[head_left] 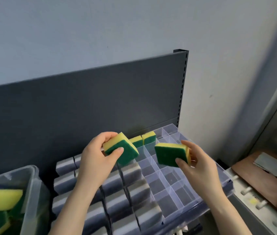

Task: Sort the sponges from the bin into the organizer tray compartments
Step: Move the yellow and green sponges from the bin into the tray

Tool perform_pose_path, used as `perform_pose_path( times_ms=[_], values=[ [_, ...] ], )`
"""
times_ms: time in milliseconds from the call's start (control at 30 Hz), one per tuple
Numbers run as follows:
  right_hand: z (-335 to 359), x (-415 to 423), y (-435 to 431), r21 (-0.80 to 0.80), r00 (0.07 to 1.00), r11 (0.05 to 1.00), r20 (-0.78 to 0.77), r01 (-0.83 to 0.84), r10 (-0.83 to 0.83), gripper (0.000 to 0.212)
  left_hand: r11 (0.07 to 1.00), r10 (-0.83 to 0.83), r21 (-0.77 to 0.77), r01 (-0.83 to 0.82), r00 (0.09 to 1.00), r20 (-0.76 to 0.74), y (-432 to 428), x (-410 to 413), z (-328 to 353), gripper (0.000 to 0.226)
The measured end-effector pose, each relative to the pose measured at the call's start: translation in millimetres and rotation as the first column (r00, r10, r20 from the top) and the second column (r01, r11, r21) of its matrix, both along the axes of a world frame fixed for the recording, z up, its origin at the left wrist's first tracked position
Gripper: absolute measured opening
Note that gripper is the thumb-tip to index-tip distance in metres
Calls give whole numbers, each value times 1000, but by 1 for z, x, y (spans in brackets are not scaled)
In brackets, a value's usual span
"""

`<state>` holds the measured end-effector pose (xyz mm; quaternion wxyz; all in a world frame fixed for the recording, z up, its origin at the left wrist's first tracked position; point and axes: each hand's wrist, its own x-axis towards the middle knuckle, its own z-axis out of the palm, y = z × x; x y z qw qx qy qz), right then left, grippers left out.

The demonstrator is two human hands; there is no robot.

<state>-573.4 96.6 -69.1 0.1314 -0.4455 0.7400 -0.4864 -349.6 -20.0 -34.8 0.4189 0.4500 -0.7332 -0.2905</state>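
Curled fingers (118,150) of the left hand (97,160) are pinching a yellow-green sponge (124,150) by its edges. The right hand (200,165) is gripping a second sponge (170,156) the same way. Both are hovering over the organizer tray (181,195), seemingly angling for empty compartments near the placed sponges (143,141). More are waiting in the bin (32,173).

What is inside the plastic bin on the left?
Yellow-and-green sponges lie piled in the bin, at least two showing. Its cloudy wall and the picture's edge hide anything deeper.
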Motion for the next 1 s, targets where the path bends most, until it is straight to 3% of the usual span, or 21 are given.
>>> perform_pose_path(
  times_ms=[233, 800, 1000],
  values=[
    [-11, -31, -48, 55, 997, 996, -22, -73, 74, 54, 997, 2, -72, 11, 984, 177, -43, -23, -1, 37],
    [-27, -80, -126, 223, 926, 920, -128, -323, 356, 44, 999, 31, -26, -22, 898, 438, -66, -82, -29, 27],
    [-40, -85, -134, 287, 908, 897, -153, -336, 389, 46, 999, 39, -2, -46, 839, 542, -66, -93, -42, 29]
  ],
)
